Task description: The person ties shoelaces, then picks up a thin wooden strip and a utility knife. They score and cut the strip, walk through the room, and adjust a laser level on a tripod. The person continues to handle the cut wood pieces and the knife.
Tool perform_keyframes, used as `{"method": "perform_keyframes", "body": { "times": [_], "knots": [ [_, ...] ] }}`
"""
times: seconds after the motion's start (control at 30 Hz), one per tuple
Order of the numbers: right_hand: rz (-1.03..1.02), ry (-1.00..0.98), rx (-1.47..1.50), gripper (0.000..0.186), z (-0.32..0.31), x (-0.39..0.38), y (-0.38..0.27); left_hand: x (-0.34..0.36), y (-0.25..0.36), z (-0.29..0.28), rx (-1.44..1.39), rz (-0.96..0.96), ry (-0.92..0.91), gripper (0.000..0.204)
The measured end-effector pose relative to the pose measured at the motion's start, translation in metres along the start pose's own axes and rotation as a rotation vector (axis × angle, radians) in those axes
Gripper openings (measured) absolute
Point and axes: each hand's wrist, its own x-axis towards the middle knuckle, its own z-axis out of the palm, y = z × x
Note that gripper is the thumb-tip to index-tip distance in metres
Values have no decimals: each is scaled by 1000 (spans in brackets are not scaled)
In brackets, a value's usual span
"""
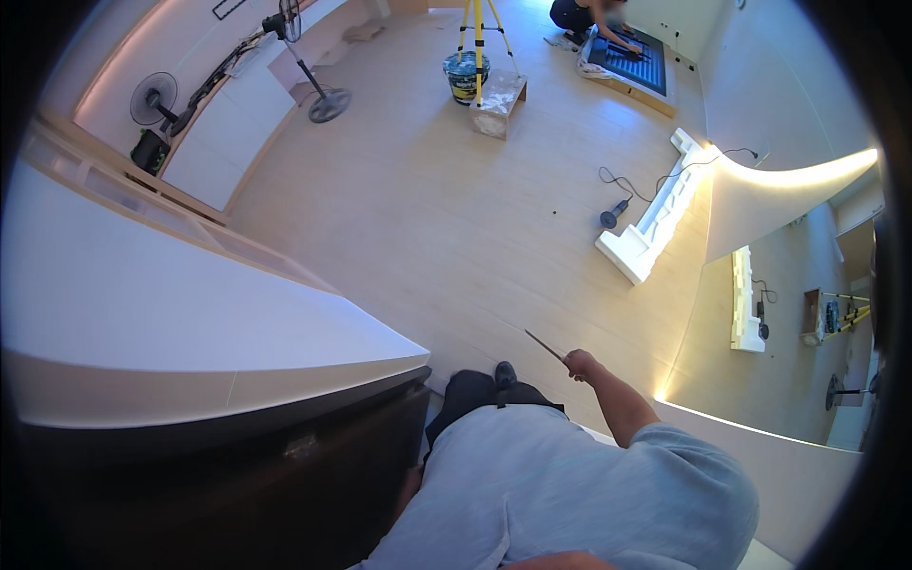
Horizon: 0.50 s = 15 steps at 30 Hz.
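My right hand (581, 365) is closed around the near end of a long, thin, dark tool (542, 343). The tool sticks out up and to the left over the floor; its exact kind is too small to make out. On my left, only a sliver of forearm shows beside a dark brown panel (228, 484), and the left hand itself is hidden. A white counter-like surface (209, 304) rises above that panel. Below me, one dark shoe (505, 374) stands on the pale wood floor.
An angle grinder (615, 214) with a cord lies beside a white foam piece (655, 228). Farther off stand a yellow tripod (478, 47), a bucket (462, 78), a wooden box (499, 109) and fans (330, 104). A crouching person (575, 17) works at a dark panel (632, 62). A mirror (788, 313) stands right.
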Motion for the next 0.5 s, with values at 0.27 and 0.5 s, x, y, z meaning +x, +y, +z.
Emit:
{"method": "perform_keyframes", "body": {
  "times": [0.27, 0.5],
  "knots": [
    [96, -34, -195, 61, -55, 30, -24, 74, 102, 47, 16, -9, -93, 11],
    [75, -86, -225, 60, -142, 123, -119, 188, 281, 79, 60, 51, -174, 12]
  ]
}}
